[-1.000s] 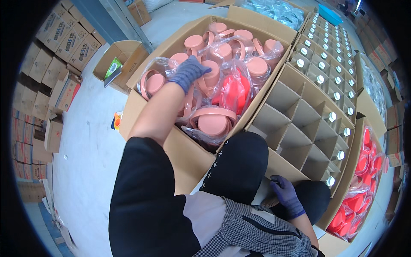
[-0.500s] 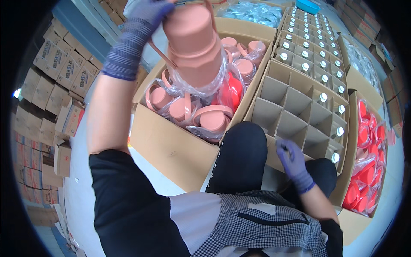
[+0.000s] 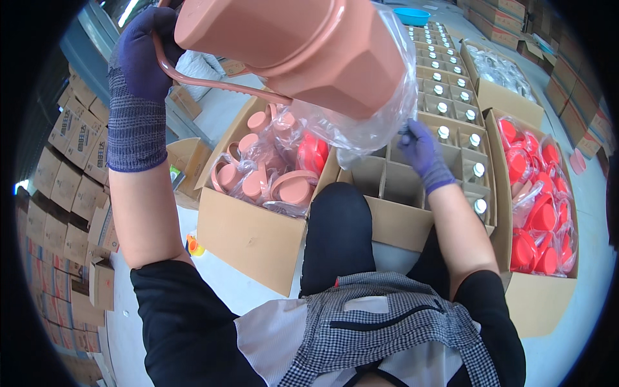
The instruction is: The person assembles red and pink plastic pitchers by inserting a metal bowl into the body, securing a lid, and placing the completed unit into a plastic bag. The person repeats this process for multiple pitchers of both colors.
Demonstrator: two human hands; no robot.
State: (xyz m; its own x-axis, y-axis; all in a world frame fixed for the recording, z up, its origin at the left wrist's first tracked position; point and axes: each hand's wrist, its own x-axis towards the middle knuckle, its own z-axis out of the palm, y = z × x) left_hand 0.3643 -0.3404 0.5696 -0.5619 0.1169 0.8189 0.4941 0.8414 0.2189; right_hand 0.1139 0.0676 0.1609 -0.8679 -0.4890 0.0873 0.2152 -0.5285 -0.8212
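A large pink jug (image 3: 303, 51) with a loop handle hangs tilted high in front of me, its lower end to the right. My left hand (image 3: 147, 58), in a purple glove, is closed round the handle at the upper left. A clear plastic bag (image 3: 351, 132) wraps the jug's lower part and sags beneath it. At the bag's right edge is my right hand (image 3: 422, 155), also purple-gloved, its fingers curled together on the plastic; the exact pinch is partly hidden. Below the jug stands an open carton (image 3: 251, 235) of bagged pink jugs, with a red one among them.
To its right, a divided carton (image 3: 387, 222) holds white-capped bottles (image 3: 478, 169) in its right cells. Beyond are more bottle cartons. A carton of red jugs (image 3: 541, 209) stands far right. Stacked boxes (image 3: 61, 174) line the left; a blue basin (image 3: 411, 16) sits at the back.
My left hand has moved left, and the jug has come closer and tipped with its bottom swinging right. My right hand has risen from near my knee to the bag's edge.
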